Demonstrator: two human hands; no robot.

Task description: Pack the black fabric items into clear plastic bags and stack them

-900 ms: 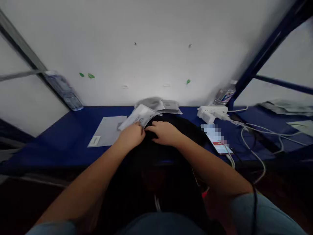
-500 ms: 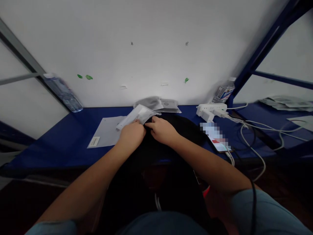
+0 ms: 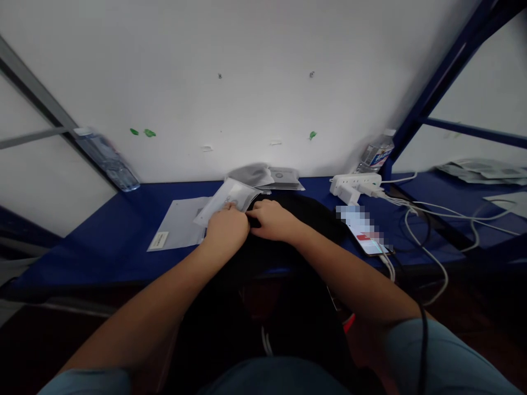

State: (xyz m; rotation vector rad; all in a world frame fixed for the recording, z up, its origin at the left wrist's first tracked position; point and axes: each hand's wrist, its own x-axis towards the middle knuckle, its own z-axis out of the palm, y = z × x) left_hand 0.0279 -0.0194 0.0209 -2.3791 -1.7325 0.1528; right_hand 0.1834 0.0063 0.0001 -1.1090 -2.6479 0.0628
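Observation:
A black garment lies over the front edge of the blue table and hangs down toward me. My left hand is closed on the end of a clear plastic packet that rests against the garment's far edge. My right hand sits beside it, fingers curled and pinching the black cloth at the packet's mouth. The two hands touch each other.
A white sheet with a small label lies left of the hands. More clear packets sit by the wall. A phone, a white power strip and white cables are to the right. Water bottles stand at both sides.
Both hands have drawn closer together at the packet's opening. The right hand's fingers have curled tighter onto the black cloth. The packet has shifted slightly left.

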